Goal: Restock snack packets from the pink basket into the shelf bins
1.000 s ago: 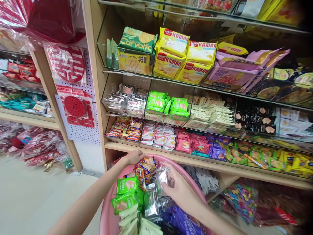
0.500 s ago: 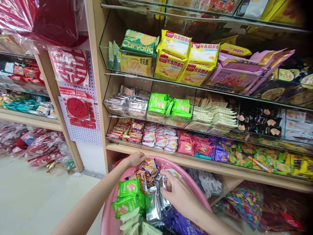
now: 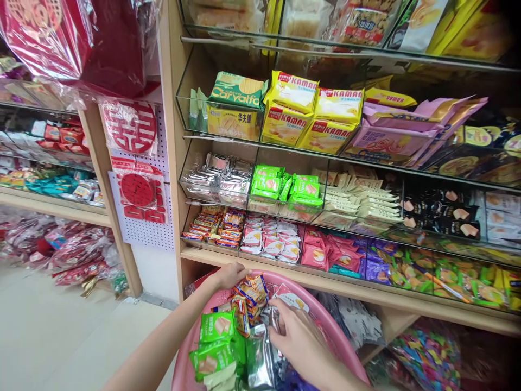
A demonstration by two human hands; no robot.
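A pink basket (image 3: pixel 358 355) stands below the shelf. My left hand (image 3: pixel 232 275) holds its far rim, fingers bent over the edge. Inside lie green packets (image 3: pixel 217 326), orange-and-blue packets (image 3: pixel 252 293), a white-and-pink packet (image 3: pixel 291 297), silver packets (image 3: pixel 260 355) and cream packets (image 3: pixel 221 378). Purple wrapping (image 3: pixel 299 382) shows near the bottom edge. Over the basket's middle, my right hand (image 3: pixel 295 331) has its thumb and curled fingers on a silver packet; the hand partly hides it.
Clear-fronted shelf bins hold silver packets (image 3: pixel 220 176), green packets (image 3: pixel 285 184), pink packets (image 3: pixel 329 250) and yellow packs (image 3: pixel 293 108). The wooden shelf edge (image 3: pixel 325 285) runs just behind the basket. Bagged colourful items (image 3: pixel 427 353) lie low at the right.
The camera view has tilted up slightly, so the shelves and basket appear lower in the picture. Both hands keep nearly the same places at the basket.
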